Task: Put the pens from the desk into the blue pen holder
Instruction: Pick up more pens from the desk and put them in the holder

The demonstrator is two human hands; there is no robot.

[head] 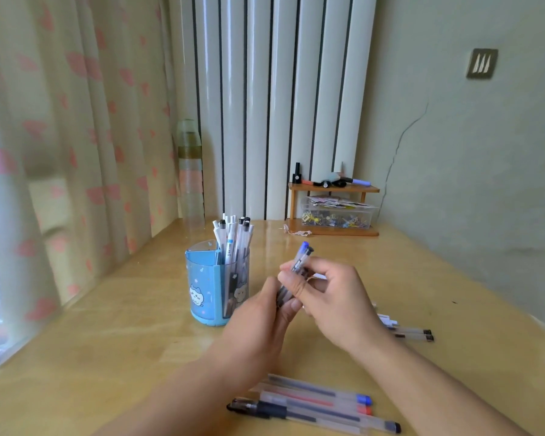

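Observation:
The blue pen holder stands upright on the wooden desk, with several pens sticking out of its top. Just to its right, above the desk, both my hands hold a small bundle of clear pens, the blue cap uppermost. My left hand grips the lower end of the bundle; my right hand pinches it near the middle. Several loose pens lie on the desk near the front edge, below my forearms. More pens lie to the right, partly hidden behind my right wrist.
A small wooden shelf with a clear box of clips and some markers stands at the back right against the wall. A clear bottle stands at the back left by the curtain. A radiator rises behind the desk.

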